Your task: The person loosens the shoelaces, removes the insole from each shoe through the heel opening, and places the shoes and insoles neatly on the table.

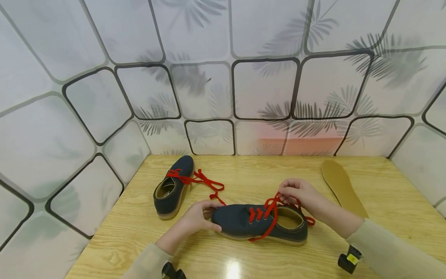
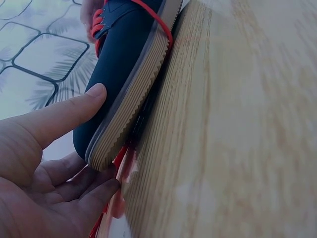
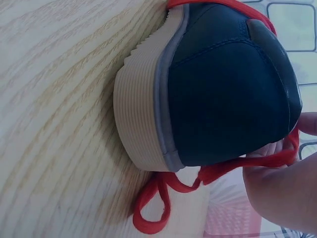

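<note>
A navy shoe with red laces lies on its sole in front of me, toe to the left, heel to the right. My left hand grips its toe; in the left wrist view the thumb lies on the upper and the fingers curl round the toe end. My right hand pinches the red lace above the shoe's opening. One lace end hangs over the near side, and a loop trails behind the heel in the right wrist view.
A second navy shoe stands at the left, its red laces spread rightward over the wooden table. A tan insole lies at the back right, partly behind my right forearm. A patterned curtain surrounds the table's back and sides.
</note>
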The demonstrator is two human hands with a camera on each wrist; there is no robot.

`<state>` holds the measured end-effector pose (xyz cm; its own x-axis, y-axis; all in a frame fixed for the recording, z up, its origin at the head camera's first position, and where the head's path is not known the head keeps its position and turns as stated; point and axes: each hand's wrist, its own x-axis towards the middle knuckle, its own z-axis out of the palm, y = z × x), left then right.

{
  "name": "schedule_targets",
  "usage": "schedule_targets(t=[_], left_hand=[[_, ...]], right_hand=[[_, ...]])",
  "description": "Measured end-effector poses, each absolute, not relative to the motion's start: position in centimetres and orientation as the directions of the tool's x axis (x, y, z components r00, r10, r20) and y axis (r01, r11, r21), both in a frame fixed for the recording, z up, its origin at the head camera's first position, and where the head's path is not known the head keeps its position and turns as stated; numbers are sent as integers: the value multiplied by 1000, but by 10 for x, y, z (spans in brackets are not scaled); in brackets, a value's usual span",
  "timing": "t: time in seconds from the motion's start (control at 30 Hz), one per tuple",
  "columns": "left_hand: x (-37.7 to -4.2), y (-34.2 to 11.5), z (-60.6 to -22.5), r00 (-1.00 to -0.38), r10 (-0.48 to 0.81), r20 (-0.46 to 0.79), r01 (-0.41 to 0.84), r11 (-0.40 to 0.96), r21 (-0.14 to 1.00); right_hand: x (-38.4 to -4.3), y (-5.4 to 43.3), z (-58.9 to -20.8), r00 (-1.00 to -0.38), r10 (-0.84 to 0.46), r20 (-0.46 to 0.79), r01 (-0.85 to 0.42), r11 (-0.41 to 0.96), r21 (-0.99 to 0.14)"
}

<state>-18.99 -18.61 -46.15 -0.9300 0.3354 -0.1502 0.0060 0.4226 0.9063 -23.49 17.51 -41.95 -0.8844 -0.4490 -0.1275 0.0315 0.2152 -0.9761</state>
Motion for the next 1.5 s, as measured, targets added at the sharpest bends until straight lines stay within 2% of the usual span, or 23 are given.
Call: schedule_targets(t=[0.33, 0.5, 0.67, 0.83, 0.93, 1.1, 1.3, 1.5], left_hand=[[-192, -188, -463, -924, 357, -134, 27, 411, 911], [-193, -188, -462, -924, 357, -136, 30, 422, 906], [-194, -188, -462, -923, 356, -143, 25, 427, 904], [-194, -188, -461, -924, 355, -141, 24, 423, 906], [-193, -188, -460, -926, 349, -144, 16, 419, 908], [-192, -187, -460, -930, 332, -157, -5, 415, 910], [-194, -187, -462, -933, 328, -149, 4, 423, 906], [-196, -188, -464, -929, 348, -127, 31, 413, 910]], right_hand=[[-234, 175, -418, -823, -559, -99, -129, 354, -926], [-234, 175, -419, -805, -590, -66, -181, 350, -919], [-234, 174, -420, -817, -573, -60, -180, 354, -918], [-232, 171, -419, -857, -505, -107, -111, 382, -917], [-232, 171, -419, -872, -478, -106, -67, 330, -942], [-232, 172, -421, -881, -465, -90, 30, 136, -990], [-232, 173, -424, -894, -435, -110, 147, -54, -988], [-232, 175, -427, -888, -450, -92, 145, -85, -986]])
